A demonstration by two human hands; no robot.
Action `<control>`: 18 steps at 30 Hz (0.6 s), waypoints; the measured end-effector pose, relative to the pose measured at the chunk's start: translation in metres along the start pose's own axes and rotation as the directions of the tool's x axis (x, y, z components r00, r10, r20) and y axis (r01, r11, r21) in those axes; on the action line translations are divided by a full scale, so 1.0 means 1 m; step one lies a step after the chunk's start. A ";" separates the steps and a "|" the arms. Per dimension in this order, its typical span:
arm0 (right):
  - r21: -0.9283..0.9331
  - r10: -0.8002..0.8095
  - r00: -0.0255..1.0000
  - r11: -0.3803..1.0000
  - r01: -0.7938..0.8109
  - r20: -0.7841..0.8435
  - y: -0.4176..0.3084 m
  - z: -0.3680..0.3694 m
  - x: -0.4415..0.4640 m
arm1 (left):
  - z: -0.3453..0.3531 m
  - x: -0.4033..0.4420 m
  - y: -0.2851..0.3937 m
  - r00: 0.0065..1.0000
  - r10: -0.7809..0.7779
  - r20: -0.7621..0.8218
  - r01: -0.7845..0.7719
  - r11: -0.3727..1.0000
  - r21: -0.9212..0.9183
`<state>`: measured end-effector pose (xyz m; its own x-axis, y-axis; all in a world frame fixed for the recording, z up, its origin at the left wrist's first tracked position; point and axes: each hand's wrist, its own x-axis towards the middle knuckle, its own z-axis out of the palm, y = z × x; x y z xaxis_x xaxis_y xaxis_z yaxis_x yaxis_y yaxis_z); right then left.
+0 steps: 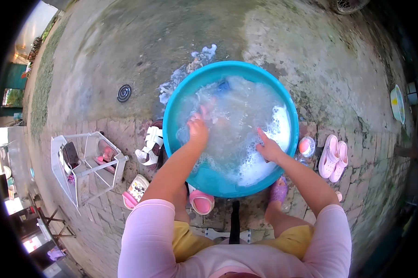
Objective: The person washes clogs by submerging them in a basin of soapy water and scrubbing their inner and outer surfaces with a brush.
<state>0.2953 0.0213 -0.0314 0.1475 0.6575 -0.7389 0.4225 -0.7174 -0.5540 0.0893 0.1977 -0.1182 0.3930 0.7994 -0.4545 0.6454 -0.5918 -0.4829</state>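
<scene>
A large turquoise basin [170,139] stands in front of me, filled with cloudy, churned, soapy water [237,134]. White suds [277,127] gather along its right side. My left hand [198,128] dips into the water near the left wall; its fingers blur into the water beside a pinkish shape, and I cannot make out whether they hold anything. My right hand [268,147] is over the suds on the right, fingers apart and pointing inward, with nothing visible in them. A dark blue piece [224,86], its kind unclear, shows at the water's far side.
Left of the basin are white sandals [149,146], a pink-and-white clog [136,189] and a white-framed rack [86,171] holding shoes. Pink clogs [333,157] and a small clear round container [306,146] lie right. A black coil [124,93] and spilled foam [186,72] lie on the ground beyond.
</scene>
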 end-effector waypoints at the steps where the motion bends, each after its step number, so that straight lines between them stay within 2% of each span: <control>1: -0.003 -0.009 1.000 1.000 0.009 0.002 0.010 0.005 0.010 | -0.002 -0.003 -0.005 0.999 0.003 -0.049 -0.011 0.985 -0.170; 3: -0.209 -0.137 0.986 0.971 0.114 -0.099 0.041 0.020 0.035 | 0.003 0.001 -0.015 0.995 0.000 -0.101 -0.034 0.943 -0.330; 4: -0.207 -0.136 0.986 0.972 0.113 -0.101 0.036 0.019 0.032 | 0.011 0.012 -0.023 0.994 0.038 -0.101 -0.073 0.930 -0.361; 6: -0.080 -0.133 0.985 0.989 0.125 -0.108 0.027 0.018 0.024 | 0.009 0.026 -0.033 0.991 0.081 -0.104 -0.116 0.910 -0.397; 8: -0.103 -0.163 0.973 0.984 0.148 -0.161 0.032 0.024 0.024 | -0.020 0.029 -0.045 0.968 0.050 0.246 0.107 0.803 -0.586; 9: -0.117 -0.194 0.959 0.978 0.173 -0.208 0.034 0.025 0.025 | -0.016 0.025 -0.043 0.969 0.049 0.241 0.106 0.802 -0.588; 11: -0.158 -0.162 0.971 0.978 0.135 -0.175 0.027 0.017 0.022 | 0.001 0.011 -0.038 0.998 0.009 -0.064 -0.044 0.819 -0.572; 12: -0.195 -0.123 0.983 0.976 0.095 -0.138 0.023 0.014 0.020 | -0.007 0.005 -0.041 0.997 0.013 -0.072 -0.051 0.826 -0.562; 14: -0.143 -0.101 0.982 0.987 0.078 -0.162 0.021 0.011 0.017 | -0.033 -0.015 -0.051 0.940 -0.144 -0.308 -0.174 0.577 -0.798; 15: -0.112 -0.086 0.980 0.992 0.066 -0.181 0.020 0.009 0.016 | -0.036 -0.015 -0.054 0.941 -0.137 -0.309 -0.175 0.584 -0.792; 17: -0.073 -0.068 0.978 0.996 0.054 -0.195 0.017 0.008 0.016 | -0.047 -0.009 -0.062 0.866 -0.164 -0.472 -0.326 0.531 -0.782; 18: -0.076 -0.063 0.975 0.996 0.048 -0.212 0.017 0.007 0.018 | -0.060 -0.014 -0.064 0.860 -0.189 -0.474 -0.341 0.478 -0.809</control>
<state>0.2990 0.0197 -0.0564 0.3063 0.7354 -0.6044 0.4957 -0.6653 -0.5583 0.0818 0.2312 -0.0361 0.5266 0.8483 0.0553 0.7044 -0.4718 0.5304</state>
